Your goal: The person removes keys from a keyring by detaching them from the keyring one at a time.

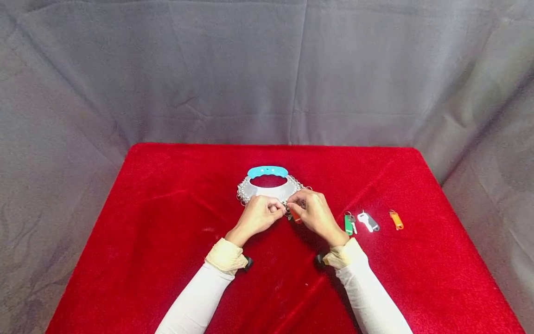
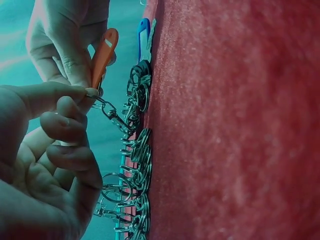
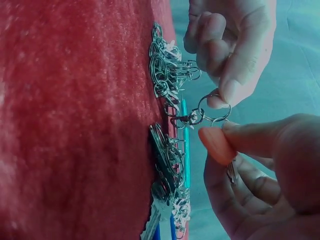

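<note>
1. One white holder with a light-blue handle, set on a red cloth; metal rings and clasps are crowded round its rim.
2. One left hand, at the holder's near edge: a metal ring is pinched between thumb and forefinger, beside a clasp at the rim; the remaining fingers are loosely curled.
3. One right hand, at the holder's near right edge: an orange-red tag is gripped between thumb and fingers, with a key just behind it.
4. Step in hand, as judged: the tag's small ring appears to be worked against the pinched ring; whether it is being threaded on or taken off cannot be told. For the next move, the pinched ring would need to be steadied and the small ring guided along its wire.
5. Three loose tags, right of the holder, nearest first: green tag, grey tag with a white-looking key, yellow-orange tag.
6. Several details obscured: the rings' meeting point is partly covered by fingertips; the rim's clusters are too tangled to be counted; a blue tag by the holder's rim is only partly shown.
</note>
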A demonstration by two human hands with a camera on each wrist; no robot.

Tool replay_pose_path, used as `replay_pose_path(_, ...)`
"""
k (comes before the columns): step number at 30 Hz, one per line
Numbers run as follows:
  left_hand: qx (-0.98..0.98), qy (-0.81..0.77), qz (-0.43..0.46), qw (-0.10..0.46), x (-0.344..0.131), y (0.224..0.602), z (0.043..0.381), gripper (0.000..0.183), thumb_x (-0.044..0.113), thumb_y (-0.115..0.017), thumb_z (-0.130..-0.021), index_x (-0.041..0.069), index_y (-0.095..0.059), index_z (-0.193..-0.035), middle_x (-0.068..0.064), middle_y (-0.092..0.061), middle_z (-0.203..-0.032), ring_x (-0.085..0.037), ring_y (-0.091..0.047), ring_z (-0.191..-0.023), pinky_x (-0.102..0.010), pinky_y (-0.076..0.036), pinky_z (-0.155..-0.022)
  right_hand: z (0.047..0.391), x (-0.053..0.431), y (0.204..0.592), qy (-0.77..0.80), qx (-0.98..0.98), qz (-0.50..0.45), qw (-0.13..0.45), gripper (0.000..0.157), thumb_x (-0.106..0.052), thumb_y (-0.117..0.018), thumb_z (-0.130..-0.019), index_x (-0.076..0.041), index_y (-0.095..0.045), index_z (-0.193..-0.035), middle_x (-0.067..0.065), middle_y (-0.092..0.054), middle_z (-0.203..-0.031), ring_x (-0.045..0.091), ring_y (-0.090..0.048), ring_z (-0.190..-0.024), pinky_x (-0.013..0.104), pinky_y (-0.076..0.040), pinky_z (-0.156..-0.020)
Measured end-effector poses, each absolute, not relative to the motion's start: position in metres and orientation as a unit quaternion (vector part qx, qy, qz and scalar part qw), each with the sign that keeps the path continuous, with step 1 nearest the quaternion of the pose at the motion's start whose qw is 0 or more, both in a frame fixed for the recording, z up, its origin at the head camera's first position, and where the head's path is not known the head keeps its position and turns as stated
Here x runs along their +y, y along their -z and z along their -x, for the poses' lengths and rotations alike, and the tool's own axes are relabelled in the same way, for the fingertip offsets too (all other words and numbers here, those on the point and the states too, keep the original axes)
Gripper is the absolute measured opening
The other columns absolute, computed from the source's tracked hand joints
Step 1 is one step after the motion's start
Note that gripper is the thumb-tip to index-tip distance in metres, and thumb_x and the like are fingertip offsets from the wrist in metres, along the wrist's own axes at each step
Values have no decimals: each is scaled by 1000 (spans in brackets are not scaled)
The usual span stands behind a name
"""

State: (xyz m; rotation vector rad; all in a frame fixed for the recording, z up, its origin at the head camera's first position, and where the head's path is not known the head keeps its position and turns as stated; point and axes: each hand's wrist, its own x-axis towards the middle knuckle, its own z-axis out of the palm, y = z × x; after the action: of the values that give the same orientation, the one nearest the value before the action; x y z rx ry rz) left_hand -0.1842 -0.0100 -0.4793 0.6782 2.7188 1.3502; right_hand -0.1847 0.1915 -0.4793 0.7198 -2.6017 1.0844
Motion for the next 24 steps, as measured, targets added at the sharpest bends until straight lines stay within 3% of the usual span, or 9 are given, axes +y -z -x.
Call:
replay_pose_path(7,870,-439,-225,10,-10,484,184,8,8,-73,-85,8,-81,-84,2,-69,-64,3,-47,-59,-21,-40,-60,184,191,480,-369,-881,-264,136,7,1,-81,-88,-6,-79,-88,5,-75,-87,17,-66,-79,34,-53,-71)
replay_pose_path(16,866,-443,-231,20,-11,485,186,13,12,-72,-90,5,-80,-83,11,-50,-61,0,-39,-60,-21,-35,-59,185,193,479,-371,-856,-333,136,10,3,-81,-88,-6,-77,-89,1,-73,-85,13,-62,-75,33,-52,-68)
replay_pose_path(24,863,-450,-229,19,-11,480,185,14,10,-74,-89,4,-77,-77,5,-62,-61,1,-45,-60,-21,-39,-60,185,193,477,-365,-858,-331,144,10,2,-81,-89,-7,-75,-89,1,-72,-84,12,-63,-75,32,-54,-68)
